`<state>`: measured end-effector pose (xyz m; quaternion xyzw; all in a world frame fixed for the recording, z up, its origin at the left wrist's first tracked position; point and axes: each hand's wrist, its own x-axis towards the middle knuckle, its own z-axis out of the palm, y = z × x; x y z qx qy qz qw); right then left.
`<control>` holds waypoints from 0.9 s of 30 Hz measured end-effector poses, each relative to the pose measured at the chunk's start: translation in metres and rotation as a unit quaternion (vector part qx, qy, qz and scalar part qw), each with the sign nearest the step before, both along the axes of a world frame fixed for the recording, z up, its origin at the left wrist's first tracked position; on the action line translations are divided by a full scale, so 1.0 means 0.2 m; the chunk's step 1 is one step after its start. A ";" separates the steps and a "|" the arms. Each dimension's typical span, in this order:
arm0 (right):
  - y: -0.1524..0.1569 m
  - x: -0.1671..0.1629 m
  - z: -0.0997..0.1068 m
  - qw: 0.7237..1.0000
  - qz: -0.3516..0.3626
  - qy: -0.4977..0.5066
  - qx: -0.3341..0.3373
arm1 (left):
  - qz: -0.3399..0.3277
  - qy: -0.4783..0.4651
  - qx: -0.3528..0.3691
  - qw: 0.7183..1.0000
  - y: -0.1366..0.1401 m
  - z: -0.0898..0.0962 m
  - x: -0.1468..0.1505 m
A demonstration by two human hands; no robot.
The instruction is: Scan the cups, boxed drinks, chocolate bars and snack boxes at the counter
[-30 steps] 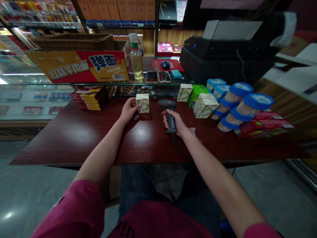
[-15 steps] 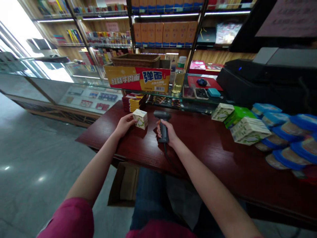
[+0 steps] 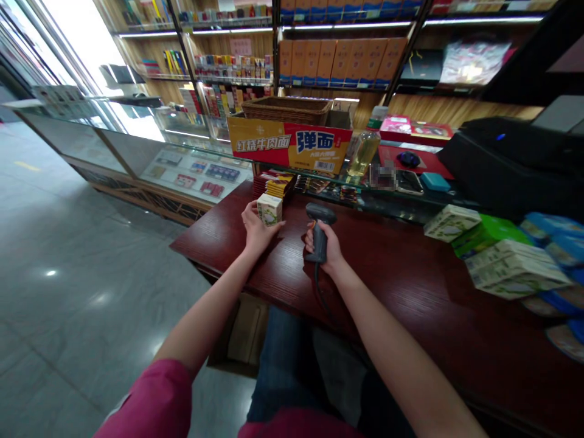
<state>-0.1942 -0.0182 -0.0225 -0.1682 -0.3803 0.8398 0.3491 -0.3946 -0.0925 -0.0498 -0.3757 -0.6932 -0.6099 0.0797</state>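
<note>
My left hand [image 3: 259,230] is around a small white box with a green leafy print [image 3: 269,210], near the counter's far left part. Its fingers are on the box's left side, and the thumb stretches past the lower right corner. A dark grey handheld barcode scanner [image 3: 320,234] is in my right hand [image 3: 331,246], its head pointing left and its cord hanging toward the counter's near edge. Just behind the box stands a stack of red and yellow packets [image 3: 275,182].
On the right are white-green packs [image 3: 515,267], a bright green pack [image 3: 490,234] and blue-lidded tubs [image 3: 554,231]. A noodle carton [image 3: 292,146], a bottle [image 3: 365,152] and a turquoise case [image 3: 435,181] stand along the glass ledge behind the dark red counter [image 3: 387,292].
The view has turned left, so the scene sits further right. My left hand has moved the white-green box back toward the packet stack, its thumb now on the right side. The scanner stays in my right hand.
</note>
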 end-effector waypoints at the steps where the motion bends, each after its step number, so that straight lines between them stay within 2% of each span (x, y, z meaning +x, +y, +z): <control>1: 0.00 0.01 0.00 1.000 0.000 0.001 -0.002 | 0.007 0.006 -0.001 1.000 0.01 0.00 0.00; 6: 0.00 0.03 0.00 1.000 0.009 -0.002 -0.011 | -0.010 -0.023 0.002 1.000 0.04 0.00 -0.17; 10: -0.01 0.03 0.00 1.000 0.010 -0.001 -0.006 | 0.017 -0.034 0.007 0.999 0.10 0.01 -0.33; 13: -0.02 0.03 0.00 1.000 0.007 0.004 -0.009 | 0.026 -0.040 0.006 0.999 0.15 0.00 -0.39; 22: -0.02 0.02 0.00 1.000 -0.002 0.002 -0.024 | 0.038 -0.025 0.009 0.999 0.21 0.00 -0.41; 27: 0.02 0.11 0.00 1.000 -0.017 0.004 -0.024 | 0.052 -0.018 -0.012 0.998 0.15 0.06 -0.36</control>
